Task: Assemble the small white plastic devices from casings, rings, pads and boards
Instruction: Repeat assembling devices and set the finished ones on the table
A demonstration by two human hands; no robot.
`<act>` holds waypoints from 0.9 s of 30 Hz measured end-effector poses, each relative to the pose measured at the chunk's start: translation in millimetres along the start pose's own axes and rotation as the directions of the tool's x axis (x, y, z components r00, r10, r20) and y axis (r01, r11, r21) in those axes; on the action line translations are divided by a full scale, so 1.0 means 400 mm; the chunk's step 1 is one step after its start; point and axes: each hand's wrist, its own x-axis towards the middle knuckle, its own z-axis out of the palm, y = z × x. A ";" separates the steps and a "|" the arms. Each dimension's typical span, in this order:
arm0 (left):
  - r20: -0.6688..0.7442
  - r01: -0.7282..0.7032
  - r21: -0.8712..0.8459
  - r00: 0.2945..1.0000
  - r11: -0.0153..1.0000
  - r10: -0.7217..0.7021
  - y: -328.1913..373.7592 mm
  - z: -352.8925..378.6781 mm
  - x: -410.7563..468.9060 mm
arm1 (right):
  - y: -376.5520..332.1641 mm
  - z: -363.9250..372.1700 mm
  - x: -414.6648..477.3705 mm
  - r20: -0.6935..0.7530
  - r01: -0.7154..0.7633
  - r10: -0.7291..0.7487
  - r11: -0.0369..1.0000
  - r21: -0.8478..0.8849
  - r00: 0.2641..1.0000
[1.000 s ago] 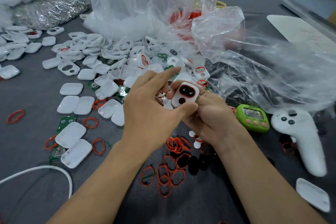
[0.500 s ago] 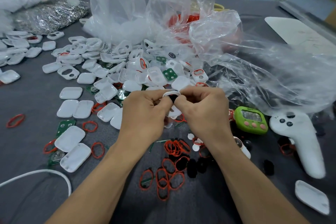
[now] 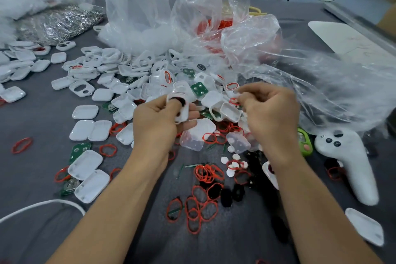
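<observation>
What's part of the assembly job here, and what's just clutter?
Job: casing in left hand, loose white casings, red rings, black pads, green boards.
Clutter: green timer, white controller, white cable.

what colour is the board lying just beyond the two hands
The board is green with silvery round spots, clearest in the head view.

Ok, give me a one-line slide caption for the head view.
Left hand grips a white casing with a black pad; right hand hovers over the parts pile on the grey table.
</observation>
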 end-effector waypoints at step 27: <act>0.118 0.203 -0.172 0.976 0.964 -0.185 0.020 -0.036 0.036 | -0.066 0.083 0.149 0.137 0.036 -0.020 0.993 -0.117 0.990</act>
